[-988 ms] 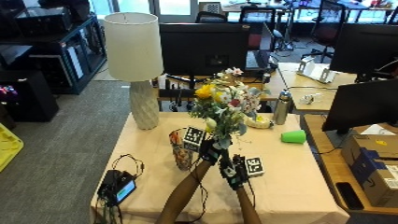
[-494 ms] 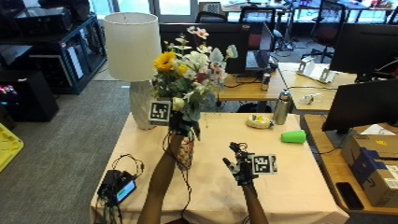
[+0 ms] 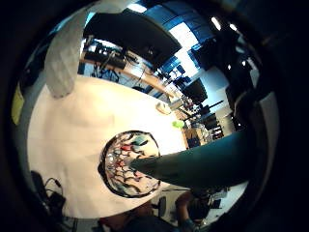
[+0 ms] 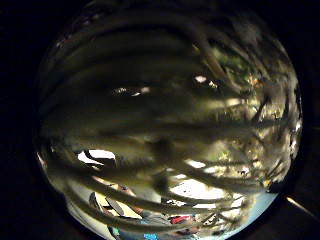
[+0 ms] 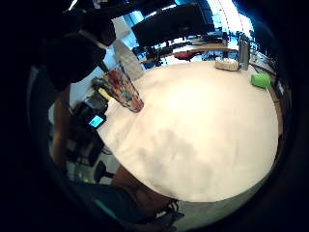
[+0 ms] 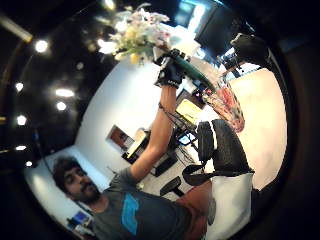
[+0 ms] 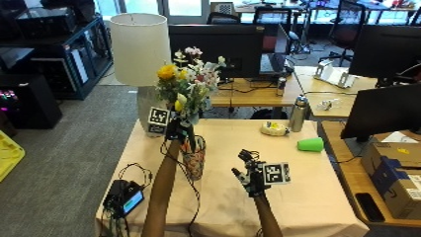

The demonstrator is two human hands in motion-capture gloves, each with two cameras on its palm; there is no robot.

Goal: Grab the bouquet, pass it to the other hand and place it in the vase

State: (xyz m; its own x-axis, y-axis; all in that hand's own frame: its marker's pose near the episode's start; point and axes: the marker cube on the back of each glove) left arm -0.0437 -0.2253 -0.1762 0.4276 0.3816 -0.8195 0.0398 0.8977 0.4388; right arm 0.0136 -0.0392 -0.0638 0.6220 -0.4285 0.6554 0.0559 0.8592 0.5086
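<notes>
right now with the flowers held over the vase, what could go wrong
1. The left hand grips the bouquet above the vase, and the stem tip looks near the rim rather than centred; lowering it could catch the edge and miss.
2. The vase is tall and narrow and nothing steadies it: the right hand hovers open and apart. A sideways push from the stems might tip it.
3. The lamp stands close beside the blooms, so a swing could brush it.

Open-plan office or lab space. Rows of desks (image 7: pixel 263 96) with dark monitors (image 7: pixel 220 44), rolling chairs (image 7: pixel 345 19) and grey carpet (image 7: pixel 59 148), plus cardboard boxes (image 7: pixel 395 173) stacked beside the cloth-covered bench (image 7: pixel 309 197). A table lamp (image 7: pixel 139 49) and a water bottle (image 7: pixel 299 112) sit among the workstations.
</notes>
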